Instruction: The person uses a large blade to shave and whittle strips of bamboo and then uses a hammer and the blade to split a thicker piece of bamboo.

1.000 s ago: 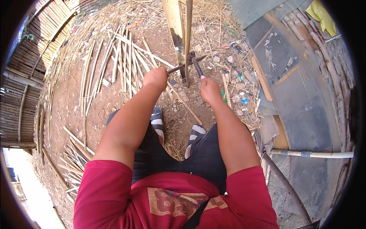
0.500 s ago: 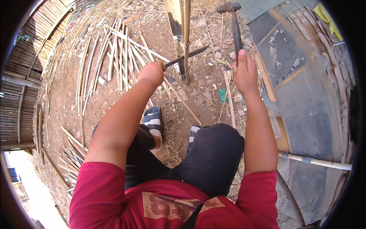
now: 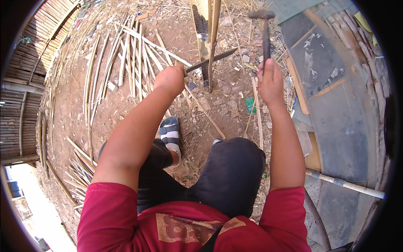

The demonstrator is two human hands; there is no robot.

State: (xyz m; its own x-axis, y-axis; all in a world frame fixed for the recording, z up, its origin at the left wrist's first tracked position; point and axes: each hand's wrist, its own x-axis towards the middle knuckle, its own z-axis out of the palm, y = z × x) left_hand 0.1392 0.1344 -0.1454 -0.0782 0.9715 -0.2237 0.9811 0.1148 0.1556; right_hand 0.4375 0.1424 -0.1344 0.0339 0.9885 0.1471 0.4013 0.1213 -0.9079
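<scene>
Hammer now up and clear of the knife; a second ago its head was at the blade. I judge no blow is landing. Right hand grips the hammer's handle, left hand the knife's. Blade crosses the upright bamboo ahead; depth of bite, I can't tell. Versus half a second ago, I note bamboo and knife slightly further right in view, possibly camera sway. Loose strips lie left.
</scene>
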